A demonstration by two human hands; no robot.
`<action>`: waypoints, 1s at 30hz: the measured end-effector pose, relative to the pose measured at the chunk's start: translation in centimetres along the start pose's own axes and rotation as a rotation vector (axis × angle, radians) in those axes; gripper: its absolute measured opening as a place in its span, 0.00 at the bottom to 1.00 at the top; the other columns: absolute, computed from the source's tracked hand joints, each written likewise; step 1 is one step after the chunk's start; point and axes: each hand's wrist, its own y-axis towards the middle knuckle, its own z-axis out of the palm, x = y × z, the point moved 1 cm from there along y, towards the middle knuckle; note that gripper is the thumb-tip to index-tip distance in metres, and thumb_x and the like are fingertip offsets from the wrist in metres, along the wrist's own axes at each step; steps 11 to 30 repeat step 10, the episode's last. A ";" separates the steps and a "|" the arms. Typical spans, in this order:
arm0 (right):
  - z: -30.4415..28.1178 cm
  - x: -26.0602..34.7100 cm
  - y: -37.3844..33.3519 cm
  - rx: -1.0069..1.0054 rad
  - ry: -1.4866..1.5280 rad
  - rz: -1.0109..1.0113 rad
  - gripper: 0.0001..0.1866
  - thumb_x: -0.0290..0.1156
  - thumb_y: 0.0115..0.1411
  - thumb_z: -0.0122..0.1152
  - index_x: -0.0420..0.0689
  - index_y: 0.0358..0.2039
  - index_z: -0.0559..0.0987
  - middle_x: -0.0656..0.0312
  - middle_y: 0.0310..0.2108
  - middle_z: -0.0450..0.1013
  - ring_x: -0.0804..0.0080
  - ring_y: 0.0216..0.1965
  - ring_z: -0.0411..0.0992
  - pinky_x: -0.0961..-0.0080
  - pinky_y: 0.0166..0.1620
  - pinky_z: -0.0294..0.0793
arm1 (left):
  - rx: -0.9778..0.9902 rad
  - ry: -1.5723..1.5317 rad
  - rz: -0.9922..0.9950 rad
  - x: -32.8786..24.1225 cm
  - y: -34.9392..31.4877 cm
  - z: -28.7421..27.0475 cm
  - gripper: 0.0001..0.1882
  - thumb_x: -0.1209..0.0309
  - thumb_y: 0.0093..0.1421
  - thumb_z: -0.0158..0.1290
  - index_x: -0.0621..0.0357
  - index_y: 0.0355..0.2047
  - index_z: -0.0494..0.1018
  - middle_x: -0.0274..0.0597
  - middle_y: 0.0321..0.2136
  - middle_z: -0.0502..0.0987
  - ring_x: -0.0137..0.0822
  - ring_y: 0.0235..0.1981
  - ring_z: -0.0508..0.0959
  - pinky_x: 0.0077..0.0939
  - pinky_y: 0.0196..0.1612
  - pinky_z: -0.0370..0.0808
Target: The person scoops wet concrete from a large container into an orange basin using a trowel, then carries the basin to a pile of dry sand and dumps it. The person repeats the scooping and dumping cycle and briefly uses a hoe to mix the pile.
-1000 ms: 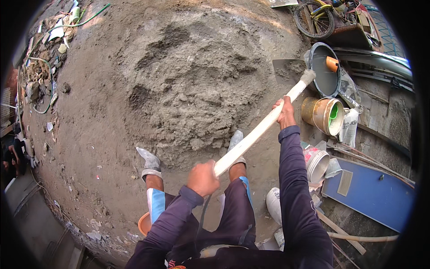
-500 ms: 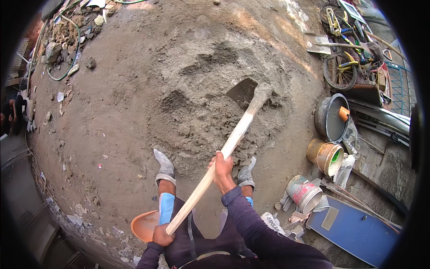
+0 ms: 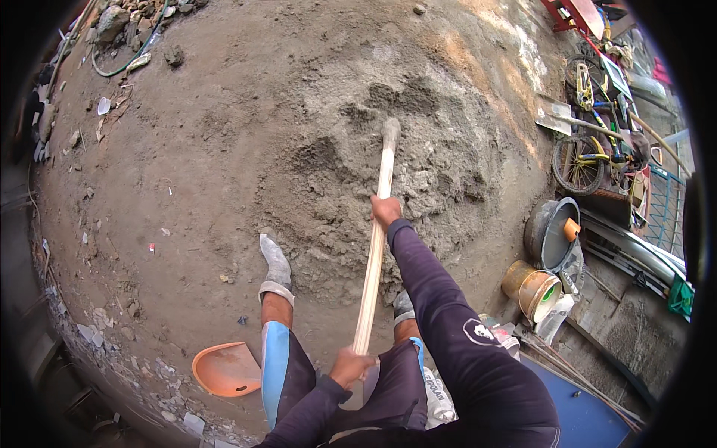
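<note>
A hoe with a pale wooden handle (image 3: pixel 371 287) reaches out from between my legs, its far end over a heap of wet grey mortar (image 3: pixel 441 168). My right hand (image 3: pixel 386 211) is wrapped round the middle of the handle, arm stretched forward. Near the handle's lower end, close to my thighs, my left hand (image 3: pixel 352 367) grips it too. The hoe's blade does not show; only the grey, mortar-caked head end (image 3: pixel 390 128) is visible. Rough hollows mark the heap's surface around it.
An orange plastic scoop-shaped piece (image 3: pixel 228 369) lies left of my leg. At the right stand a black tub (image 3: pixel 551 235), a dirty bucket (image 3: pixel 532 290) and a blue panel (image 3: pixel 575 403). A shovel (image 3: pixel 575 123) and bicycle (image 3: pixel 579 164) lie farther off. Rubble (image 3: pixel 112 26) sits far left.
The hoe has swung from a right-leaning slant to nearly upright in view, and its blade has gone out of sight. My right hand moved farther forward; my left hand moved right.
</note>
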 end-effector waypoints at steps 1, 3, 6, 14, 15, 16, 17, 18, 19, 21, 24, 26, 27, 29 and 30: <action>1.0 -1.0 -4.3 0.048 0.214 0.058 0.20 0.37 0.55 0.55 0.28 0.34 0.73 0.56 0.21 0.73 0.68 0.17 0.70 0.68 0.25 0.71 | -0.006 0.092 -0.008 3.1 -0.6 -3.1 0.10 0.76 0.44 0.60 0.65 0.23 0.68 0.36 0.12 0.68 0.26 0.09 0.67 0.22 0.11 0.62; -0.8 -2.0 -9.9 0.020 0.266 0.108 0.16 0.35 0.53 0.54 0.30 0.26 0.72 0.57 0.16 0.70 0.71 0.15 0.70 0.70 0.18 0.69 | -0.013 0.279 -0.023 8.0 -2.7 -5.0 0.11 0.72 0.43 0.60 0.66 0.23 0.71 0.43 0.14 0.72 0.35 0.12 0.73 0.29 0.16 0.69; -2.6 -1.8 -16.3 0.013 0.344 0.072 0.11 0.32 0.55 0.52 0.35 0.26 0.71 0.59 0.14 0.68 0.73 0.13 0.69 0.73 0.16 0.68 | -0.136 0.579 0.414 11.4 -6.6 -4.8 0.12 0.69 0.41 0.60 0.64 0.25 0.74 0.51 0.19 0.77 0.46 0.21 0.79 0.37 0.26 0.74; -5.7 4.8 -20.1 0.069 0.518 -0.186 0.14 0.33 0.55 0.56 0.37 0.35 0.68 0.59 0.18 0.70 0.71 0.15 0.71 0.72 0.17 0.71 | -0.254 0.700 0.293 8.6 -6.3 -4.2 0.17 0.68 0.42 0.58 0.62 0.34 0.77 0.56 0.28 0.78 0.48 0.33 0.80 0.37 0.38 0.75; -5.7 4.8 -20.1 0.069 0.518 -0.186 0.14 0.33 0.55 0.56 0.37 0.35 0.68 0.59 0.18 0.70 0.71 0.15 0.71 0.72 0.17 0.71 | -0.254 0.700 0.293 8.6 -6.3 -4.2 0.17 0.68 0.42 0.58 0.62 0.34 0.77 0.56 0.28 0.78 0.48 0.33 0.80 0.37 0.38 0.75; -5.7 4.8 -20.1 0.069 0.518 -0.186 0.14 0.33 0.55 0.56 0.37 0.35 0.68 0.59 0.18 0.70 0.71 0.15 0.71 0.72 0.17 0.71 | -0.254 0.700 0.293 8.6 -6.3 -4.2 0.17 0.68 0.42 0.58 0.62 0.34 0.77 0.56 0.28 0.78 0.48 0.33 0.80 0.37 0.38 0.75; -5.7 4.8 -20.1 0.069 0.518 -0.186 0.14 0.33 0.55 0.56 0.37 0.35 0.68 0.59 0.18 0.70 0.71 0.15 0.71 0.72 0.17 0.71 | -0.254 0.700 0.293 8.6 -6.3 -4.2 0.17 0.68 0.42 0.58 0.62 0.34 0.77 0.56 0.28 0.78 0.48 0.33 0.80 0.37 0.38 0.75; -5.7 4.8 -20.1 0.069 0.518 -0.186 0.14 0.33 0.55 0.56 0.37 0.35 0.68 0.59 0.18 0.70 0.71 0.15 0.71 0.72 0.17 0.71 | -0.254 0.700 0.293 8.6 -6.3 -4.2 0.17 0.68 0.42 0.58 0.62 0.34 0.77 0.56 0.28 0.78 0.48 0.33 0.80 0.37 0.38 0.75; -5.7 4.8 -20.1 0.069 0.518 -0.186 0.14 0.33 0.55 0.56 0.37 0.35 0.68 0.59 0.18 0.70 0.71 0.15 0.71 0.72 0.17 0.71 | -0.254 0.700 0.293 8.6 -6.3 -4.2 0.17 0.68 0.42 0.58 0.62 0.34 0.77 0.56 0.28 0.78 0.48 0.33 0.80 0.37 0.38 0.75; -5.7 4.8 -20.1 0.069 0.518 -0.186 0.14 0.33 0.55 0.56 0.37 0.35 0.68 0.59 0.18 0.70 0.71 0.15 0.71 0.72 0.17 0.71 | -0.254 0.700 0.293 8.6 -6.3 -4.2 0.17 0.68 0.42 0.58 0.62 0.34 0.77 0.56 0.28 0.78 0.48 0.33 0.80 0.37 0.38 0.75; -5.7 4.8 -20.1 0.069 0.518 -0.186 0.14 0.33 0.55 0.56 0.37 0.35 0.68 0.59 0.18 0.70 0.71 0.15 0.71 0.72 0.17 0.71 | -0.254 0.700 0.293 8.6 -6.3 -4.2 0.17 0.68 0.42 0.58 0.62 0.34 0.77 0.56 0.28 0.78 0.48 0.33 0.80 0.37 0.38 0.75; -5.7 4.8 -20.1 0.069 0.518 -0.186 0.14 0.33 0.55 0.56 0.37 0.35 0.68 0.59 0.18 0.70 0.71 0.15 0.71 0.72 0.17 0.71 | -0.254 0.700 0.293 8.6 -6.3 -4.2 0.17 0.68 0.42 0.58 0.62 0.34 0.77 0.56 0.28 0.78 0.48 0.33 0.80 0.37 0.38 0.75; -5.7 4.8 -20.1 0.069 0.518 -0.186 0.14 0.33 0.55 0.56 0.37 0.35 0.68 0.59 0.18 0.70 0.71 0.15 0.71 0.72 0.17 0.71 | -0.254 0.700 0.293 8.6 -6.3 -4.2 0.17 0.68 0.42 0.58 0.62 0.34 0.77 0.56 0.28 0.78 0.48 0.33 0.80 0.37 0.38 0.75; -5.7 4.8 -20.1 0.069 0.518 -0.186 0.14 0.33 0.55 0.56 0.37 0.35 0.68 0.59 0.18 0.70 0.71 0.15 0.71 0.72 0.17 0.71 | -0.254 0.700 0.293 8.6 -6.3 -4.2 0.17 0.68 0.42 0.58 0.62 0.34 0.77 0.56 0.28 0.78 0.48 0.33 0.80 0.37 0.38 0.75; -5.7 4.8 -20.1 0.069 0.518 -0.186 0.14 0.33 0.55 0.56 0.37 0.35 0.68 0.59 0.18 0.70 0.71 0.15 0.71 0.72 0.17 0.71 | -0.254 0.700 0.293 8.6 -6.3 -4.2 0.17 0.68 0.42 0.58 0.62 0.34 0.77 0.56 0.28 0.78 0.48 0.33 0.80 0.37 0.38 0.75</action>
